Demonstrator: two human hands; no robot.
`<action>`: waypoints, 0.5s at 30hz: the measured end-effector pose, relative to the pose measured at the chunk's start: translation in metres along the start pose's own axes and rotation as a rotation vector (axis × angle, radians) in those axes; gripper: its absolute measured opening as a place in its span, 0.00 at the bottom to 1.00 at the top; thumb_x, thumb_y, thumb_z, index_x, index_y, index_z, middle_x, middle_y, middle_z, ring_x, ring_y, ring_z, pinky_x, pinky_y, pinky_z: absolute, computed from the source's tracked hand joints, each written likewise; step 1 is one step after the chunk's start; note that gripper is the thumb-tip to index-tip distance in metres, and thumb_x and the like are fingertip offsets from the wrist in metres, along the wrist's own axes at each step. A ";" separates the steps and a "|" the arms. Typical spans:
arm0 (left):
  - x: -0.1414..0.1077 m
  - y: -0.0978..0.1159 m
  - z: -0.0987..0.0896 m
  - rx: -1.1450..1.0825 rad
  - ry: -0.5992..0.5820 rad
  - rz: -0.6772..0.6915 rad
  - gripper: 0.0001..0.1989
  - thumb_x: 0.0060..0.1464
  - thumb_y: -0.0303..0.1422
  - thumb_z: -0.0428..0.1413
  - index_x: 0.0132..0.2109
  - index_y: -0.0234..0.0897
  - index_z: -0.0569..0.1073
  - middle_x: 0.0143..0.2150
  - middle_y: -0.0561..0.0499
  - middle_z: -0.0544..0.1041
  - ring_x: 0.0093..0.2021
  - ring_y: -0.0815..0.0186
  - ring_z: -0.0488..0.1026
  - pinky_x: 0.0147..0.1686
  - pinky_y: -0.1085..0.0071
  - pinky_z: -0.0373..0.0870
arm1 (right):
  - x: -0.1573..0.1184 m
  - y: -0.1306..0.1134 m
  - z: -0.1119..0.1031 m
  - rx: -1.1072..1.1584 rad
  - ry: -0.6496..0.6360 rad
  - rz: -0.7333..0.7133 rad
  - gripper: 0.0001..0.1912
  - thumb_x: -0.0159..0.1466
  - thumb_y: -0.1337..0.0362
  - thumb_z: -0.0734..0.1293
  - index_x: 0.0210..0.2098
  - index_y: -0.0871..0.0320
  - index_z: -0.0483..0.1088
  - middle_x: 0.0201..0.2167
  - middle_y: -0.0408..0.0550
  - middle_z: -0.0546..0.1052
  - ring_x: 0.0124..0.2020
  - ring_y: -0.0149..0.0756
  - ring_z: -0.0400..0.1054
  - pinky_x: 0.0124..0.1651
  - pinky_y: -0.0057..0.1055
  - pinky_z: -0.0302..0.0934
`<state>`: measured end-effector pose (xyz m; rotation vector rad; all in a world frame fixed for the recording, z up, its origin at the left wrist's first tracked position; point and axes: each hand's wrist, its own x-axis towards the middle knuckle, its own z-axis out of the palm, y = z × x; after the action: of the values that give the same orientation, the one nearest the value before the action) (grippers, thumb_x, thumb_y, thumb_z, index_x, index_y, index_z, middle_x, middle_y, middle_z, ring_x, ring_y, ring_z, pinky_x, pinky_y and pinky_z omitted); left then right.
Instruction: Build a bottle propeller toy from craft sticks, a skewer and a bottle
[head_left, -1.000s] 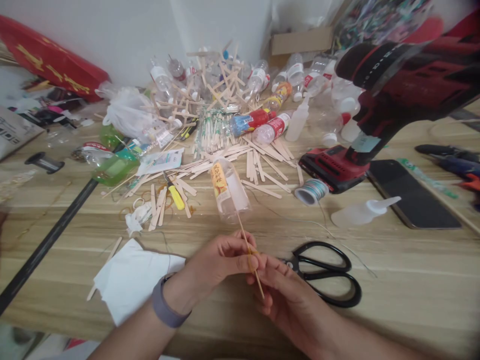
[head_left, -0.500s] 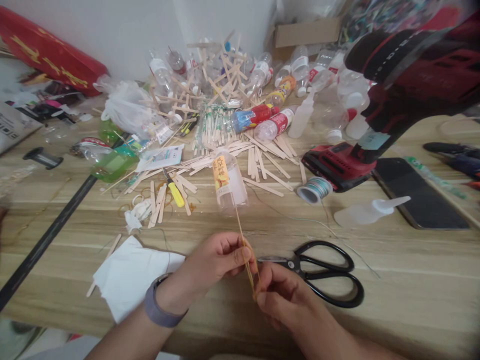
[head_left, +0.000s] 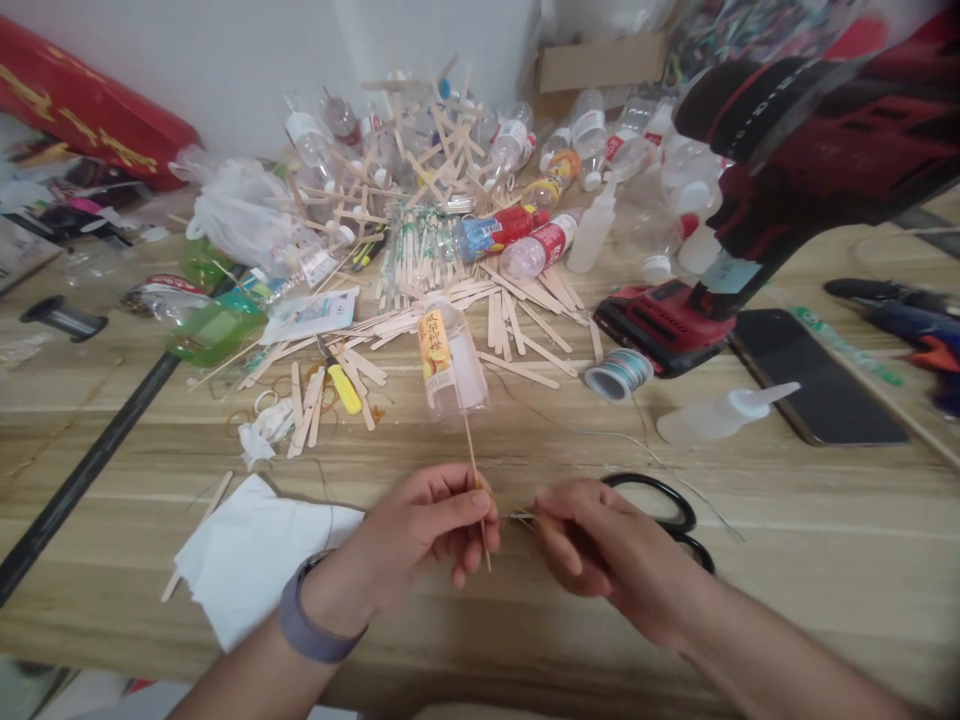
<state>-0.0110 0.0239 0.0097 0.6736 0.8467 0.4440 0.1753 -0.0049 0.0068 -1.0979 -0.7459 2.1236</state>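
Observation:
My left hand point(head_left: 450, 525) pinches a thin wooden skewer point(head_left: 470, 445) between thumb and fingers. The skewer's far end meets the base of a clear plastic bottle point(head_left: 450, 362) with a yellow label; whether it goes inside cannot be told. My right hand point(head_left: 592, 535) is closed on a thin yellowish rubber band point(head_left: 523, 516), which shows in the gap between the hands and is partly blurred. Black-handled scissors point(head_left: 660, 495) lie on the table behind my right hand, their blades mostly hidden.
White paper point(head_left: 259, 550) lies by my left wrist. Beyond are loose craft sticks point(head_left: 517, 320), a yellow-handled cutter point(head_left: 343, 385), and a thread spool point(head_left: 619, 373). To the right are a glue bottle point(head_left: 724, 412), a phone point(head_left: 817, 380) and a red drill point(head_left: 667, 325). Several plastic bottles stand behind.
My right hand has moved right and slightly up, away from the left hand, and now covers part of the scissors. The rubber band's long loop along the skewer no longer shows.

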 end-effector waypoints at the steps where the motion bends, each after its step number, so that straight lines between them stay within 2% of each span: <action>1: -0.001 0.001 0.000 -0.015 0.000 -0.002 0.14 0.49 0.39 0.63 0.29 0.34 0.69 0.23 0.54 0.74 0.17 0.77 0.65 0.14 0.81 0.59 | -0.001 -0.002 -0.002 -0.159 0.020 0.025 0.25 0.59 0.53 0.63 0.09 0.57 0.62 0.05 0.35 0.54 0.09 0.21 0.43 0.15 0.25 0.35; 4: -0.002 0.002 0.000 -0.038 -0.007 -0.008 0.12 0.50 0.37 0.62 0.28 0.33 0.70 0.22 0.54 0.74 0.16 0.77 0.63 0.13 0.82 0.58 | -0.004 -0.009 -0.005 -0.516 -0.021 0.093 0.24 0.61 0.58 0.63 0.11 0.58 0.65 0.05 0.37 0.60 0.08 0.20 0.45 0.12 0.22 0.36; 7: -0.002 0.001 0.000 -0.025 -0.039 -0.032 0.13 0.49 0.38 0.62 0.27 0.33 0.72 0.23 0.53 0.75 0.16 0.77 0.62 0.13 0.81 0.56 | -0.007 -0.013 -0.004 -0.626 -0.124 0.171 0.21 0.61 0.60 0.65 0.13 0.58 0.68 0.07 0.37 0.63 0.08 0.20 0.49 0.10 0.19 0.41; 11: -0.002 0.000 0.000 0.041 -0.047 -0.046 0.14 0.48 0.41 0.63 0.29 0.32 0.75 0.24 0.51 0.75 0.17 0.78 0.59 0.15 0.79 0.49 | -0.007 -0.008 0.000 -0.499 -0.199 0.242 0.19 0.57 0.53 0.71 0.16 0.59 0.71 0.10 0.37 0.67 0.08 0.18 0.51 0.09 0.17 0.42; 13: -0.002 0.000 0.000 0.074 -0.024 -0.019 0.14 0.48 0.41 0.63 0.30 0.32 0.77 0.21 0.54 0.71 0.17 0.78 0.56 0.16 0.78 0.46 | -0.004 -0.002 0.003 -0.354 -0.210 0.210 0.20 0.52 0.49 0.72 0.19 0.60 0.72 0.15 0.39 0.72 0.08 0.17 0.52 0.08 0.18 0.41; 15: -0.002 0.000 0.001 0.103 -0.005 0.008 0.15 0.49 0.43 0.62 0.30 0.32 0.78 0.18 0.57 0.66 0.17 0.78 0.53 0.17 0.77 0.44 | -0.001 0.004 0.008 -0.217 -0.188 0.181 0.22 0.48 0.46 0.74 0.22 0.60 0.73 0.16 0.39 0.72 0.08 0.17 0.51 0.08 0.19 0.38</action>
<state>-0.0110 0.0227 0.0115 0.7728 0.8668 0.4076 0.1682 -0.0101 0.0083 -1.1236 -1.0184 2.3664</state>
